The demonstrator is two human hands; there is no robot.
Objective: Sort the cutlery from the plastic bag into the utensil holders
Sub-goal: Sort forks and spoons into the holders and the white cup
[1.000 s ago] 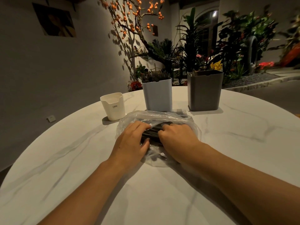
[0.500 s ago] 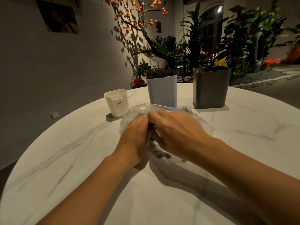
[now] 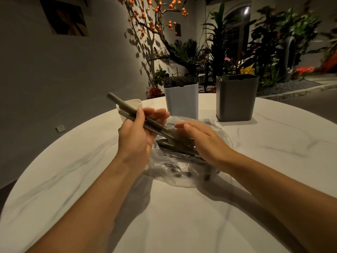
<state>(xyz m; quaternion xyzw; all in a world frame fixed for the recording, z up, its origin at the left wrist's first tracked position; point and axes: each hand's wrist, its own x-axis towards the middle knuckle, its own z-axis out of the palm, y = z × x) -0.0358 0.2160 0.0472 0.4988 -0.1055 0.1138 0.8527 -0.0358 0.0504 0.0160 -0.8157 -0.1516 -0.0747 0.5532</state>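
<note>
A clear plastic bag (image 3: 171, 167) with dark cutlery inside lies on the white marble table (image 3: 182, 216). My left hand (image 3: 136, 136) grips two grey-handled cutlery pieces (image 3: 125, 110); their handles point up and to the left, their far ends still reach into the bag's mouth. My right hand (image 3: 206, 141) lies on top of the bag with straight fingers, pressing it down. Three utensil holders stand behind: a small cream one (image 3: 132, 103) partly hidden by the handles, a light blue one (image 3: 182, 101) and a dark grey one (image 3: 236, 99).
The round table's edge curves along the left and far side. Plants and a tree with orange berries (image 3: 155, 19) stand beyond the table. Bare tabletop lies in front of the bag and to the right of the grey holder.
My left hand has pulled two cutlery pieces up and to the left, partly out of the bag. My right hand has flattened on top of the bag.
</note>
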